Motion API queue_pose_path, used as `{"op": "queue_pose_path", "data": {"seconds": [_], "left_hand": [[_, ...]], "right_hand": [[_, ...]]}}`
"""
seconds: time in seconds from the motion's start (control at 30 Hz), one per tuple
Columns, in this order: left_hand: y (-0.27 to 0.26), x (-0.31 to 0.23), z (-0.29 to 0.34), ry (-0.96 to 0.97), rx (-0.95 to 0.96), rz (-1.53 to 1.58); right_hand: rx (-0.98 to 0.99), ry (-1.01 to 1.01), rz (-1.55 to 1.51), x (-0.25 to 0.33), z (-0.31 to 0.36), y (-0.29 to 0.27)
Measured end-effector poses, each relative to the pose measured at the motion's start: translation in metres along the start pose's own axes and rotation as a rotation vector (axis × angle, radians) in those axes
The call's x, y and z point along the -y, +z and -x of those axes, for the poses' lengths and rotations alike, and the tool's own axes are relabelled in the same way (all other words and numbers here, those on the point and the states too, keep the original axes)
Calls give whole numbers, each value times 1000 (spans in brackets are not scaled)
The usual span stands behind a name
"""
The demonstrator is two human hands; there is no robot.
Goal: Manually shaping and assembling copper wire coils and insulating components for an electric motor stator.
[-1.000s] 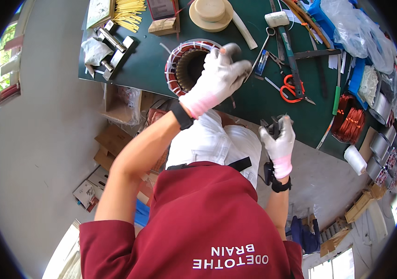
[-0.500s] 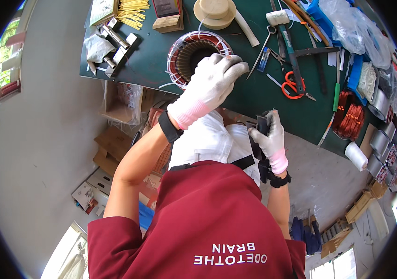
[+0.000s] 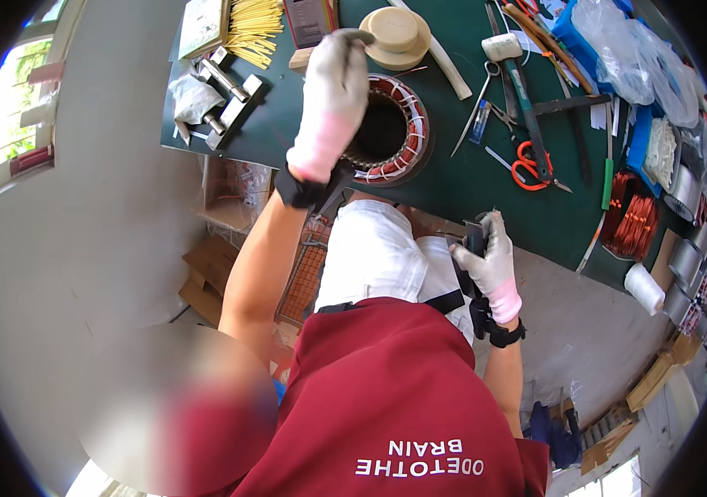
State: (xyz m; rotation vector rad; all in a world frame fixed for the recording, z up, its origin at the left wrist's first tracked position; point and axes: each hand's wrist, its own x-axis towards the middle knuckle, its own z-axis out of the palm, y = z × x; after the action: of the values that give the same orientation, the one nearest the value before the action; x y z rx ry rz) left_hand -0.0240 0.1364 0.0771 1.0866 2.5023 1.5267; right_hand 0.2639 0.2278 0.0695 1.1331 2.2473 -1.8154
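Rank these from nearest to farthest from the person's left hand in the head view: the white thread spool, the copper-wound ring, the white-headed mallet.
1. Copper-wound ring: just right of the left hand, partly hidden by it in this view.
2. White-headed mallet: farther right on the table.
3. White thread spool: farthest, at the table's right side, nearer the person.

A green bench [image 3: 465,195] bears a copper-wound ring [image 3: 416,124], mallet [image 3: 526,108] and orange-handled scissors [image 3: 516,171].
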Motion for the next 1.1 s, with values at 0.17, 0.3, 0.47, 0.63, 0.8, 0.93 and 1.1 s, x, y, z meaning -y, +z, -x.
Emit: {"op": "queue_pose_path", "data": {"seconds": [0.17,0.3,0.47,0.63,0.8,0.93,1.1], "left_hand": [[14,-35,65,595,566,-408],[13,-24,68,674,622,-459],[18,-20,66,717,649,-387],[16,-14,66,674,765,6],[16,-6,58,640,865,165],[13,-12,57,489,906,248],[17,-12,57,525,882,218]], "right_hand": [[-22,-23,-159,-9,2,-4],[67,-38,-217,9,3,-4],[77,-67,-264,31,-19,15],[197,-48,-507,25,-35,28],[220,109,-658,19,-20,10],[162,189,-638,4,-12,-4],[263,84,-458,33,-31,12]]}}
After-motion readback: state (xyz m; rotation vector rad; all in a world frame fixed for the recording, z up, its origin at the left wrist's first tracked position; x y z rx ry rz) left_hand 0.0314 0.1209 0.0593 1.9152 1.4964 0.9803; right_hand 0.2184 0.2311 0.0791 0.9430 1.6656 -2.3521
